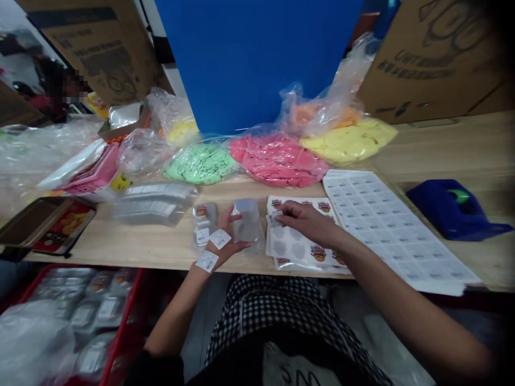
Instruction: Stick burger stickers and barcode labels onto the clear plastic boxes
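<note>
Near the table's (pixel 140 244) front edge the left hand (pixel 230 247) — 2 white labels (pixel 206 261) on its back — cups a clear pouch (pixel 247 222) and should hold it flat, while the right hand (pixel 303 220), pinching a sticker (pixel 273 217) at the sticker sheet (pixel 295 247), should peel slowly.

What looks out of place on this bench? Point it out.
Two white labels sit stuck on the left hand and wrist rather than on a sheet. The large label sheet overhangs the table edge.
</note>
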{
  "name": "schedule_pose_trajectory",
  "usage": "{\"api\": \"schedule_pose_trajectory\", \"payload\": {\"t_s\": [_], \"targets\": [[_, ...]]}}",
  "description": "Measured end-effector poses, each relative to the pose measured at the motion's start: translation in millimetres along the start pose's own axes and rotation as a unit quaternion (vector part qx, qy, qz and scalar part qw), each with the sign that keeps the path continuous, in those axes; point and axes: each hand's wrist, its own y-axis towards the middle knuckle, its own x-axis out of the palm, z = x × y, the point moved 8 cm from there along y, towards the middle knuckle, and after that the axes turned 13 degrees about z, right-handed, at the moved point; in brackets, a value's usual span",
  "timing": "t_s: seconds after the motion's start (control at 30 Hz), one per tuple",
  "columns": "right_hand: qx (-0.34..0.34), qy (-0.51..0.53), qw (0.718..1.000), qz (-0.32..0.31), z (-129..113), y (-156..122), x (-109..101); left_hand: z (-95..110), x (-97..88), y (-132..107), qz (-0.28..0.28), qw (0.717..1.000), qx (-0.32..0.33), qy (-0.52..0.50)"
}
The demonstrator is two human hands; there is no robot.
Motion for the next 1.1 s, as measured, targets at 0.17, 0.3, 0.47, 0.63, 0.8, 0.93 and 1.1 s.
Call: {"api": "schedule_pose_trajectory", "payload": {"t_s": [0.17,0.3,0.47,0.63,0.8,0.93,1.1], "targets": [[-0.121,-0.103,0.979,-0.131,-34,13,40,1,0.1,4,0.014,0.999,-0.019,-0.042],[-0.19,-0.202,0.949,-0.149,-42,20,57,2,5.3,10,0.018,0.992,-0.072,-0.101],[-0.162,-0.214,0.962,-0.043,-32,28,53,-6,5.2,12,0.06,0.972,-0.149,-0.17],[-0.023,-0.031,0.996,0.078,-7,27,43,-14,3.4,9,0.103,0.956,-0.181,-0.206],[0.046,0.07,0.995,0.048,10,26,50,-10,4.8,6,0.073,0.977,-0.14,-0.143],[0.046,0.041,0.996,0.063,8,30,38,-11,5.8,2,0.039,0.998,-0.054,-0.011],[0.04,0.007,0.999,-0.015,6,25,55,-24,18.0,-3,-0.043,0.995,-0.009,0.085]]}}
